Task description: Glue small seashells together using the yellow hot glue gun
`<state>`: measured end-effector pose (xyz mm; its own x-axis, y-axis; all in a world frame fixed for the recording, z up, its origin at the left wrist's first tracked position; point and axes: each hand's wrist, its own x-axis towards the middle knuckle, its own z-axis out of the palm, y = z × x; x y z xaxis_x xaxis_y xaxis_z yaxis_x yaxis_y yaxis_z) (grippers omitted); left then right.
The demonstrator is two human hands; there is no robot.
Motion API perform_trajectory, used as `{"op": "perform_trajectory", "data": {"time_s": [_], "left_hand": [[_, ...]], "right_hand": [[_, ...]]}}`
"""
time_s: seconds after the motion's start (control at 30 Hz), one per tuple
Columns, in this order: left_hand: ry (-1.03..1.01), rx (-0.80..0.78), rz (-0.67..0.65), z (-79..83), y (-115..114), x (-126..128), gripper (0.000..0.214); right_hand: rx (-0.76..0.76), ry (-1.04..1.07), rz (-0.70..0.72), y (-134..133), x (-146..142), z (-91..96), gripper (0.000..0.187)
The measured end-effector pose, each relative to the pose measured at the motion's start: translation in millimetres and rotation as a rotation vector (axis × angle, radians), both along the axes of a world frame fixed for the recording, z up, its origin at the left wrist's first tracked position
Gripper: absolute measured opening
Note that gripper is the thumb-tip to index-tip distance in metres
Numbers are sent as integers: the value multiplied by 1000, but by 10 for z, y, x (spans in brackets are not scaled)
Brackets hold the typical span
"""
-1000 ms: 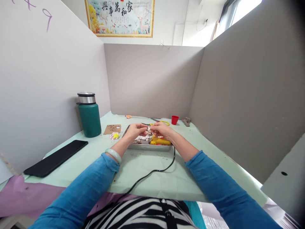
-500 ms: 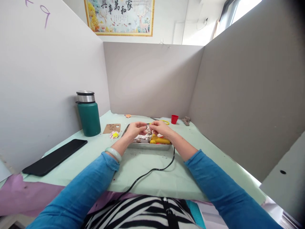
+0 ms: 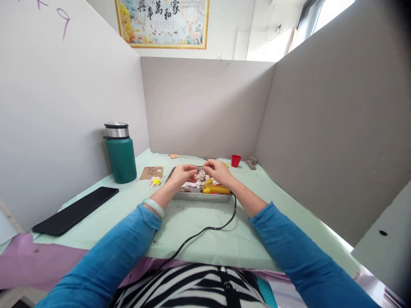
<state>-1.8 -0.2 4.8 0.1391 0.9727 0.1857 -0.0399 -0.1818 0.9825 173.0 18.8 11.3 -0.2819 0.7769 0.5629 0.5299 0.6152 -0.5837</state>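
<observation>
Two-handed fingertip work, seemingly: bare left hand (image 3: 183,176) and right hand (image 3: 218,172) nearly meeting over silver metal tray (image 3: 202,197) holding irregular white pieces (image 3: 194,185) and yellow pistol-shaped tool (image 3: 213,188). Cannot tell pinch closure or contents. Likely calls next for steady control.

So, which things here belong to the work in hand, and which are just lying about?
Likely in the work: metal tray, small pale pieces in it, yellow tool, black cord.
Probably just lying about: green bottle, flat black object, red cup.

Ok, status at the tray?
Left hand and right hand close together over metal tray. Yellow corded tool lies in tray. Held item, if any, unclear.
</observation>
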Motion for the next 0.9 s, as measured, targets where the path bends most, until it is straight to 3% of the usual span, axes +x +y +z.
{"op": "perform_trajectory", "data": {"time_s": [0.3, 0.9], "left_hand": [[-16, 47, -7, -41, 43, -24, 22], [-20, 70, 25, -34, 52, -21, 20]], "right_hand": [[339, -258, -80, -86, -32, -20, 14], [453, -380, -98, -105, -29, -50, 16]]}}
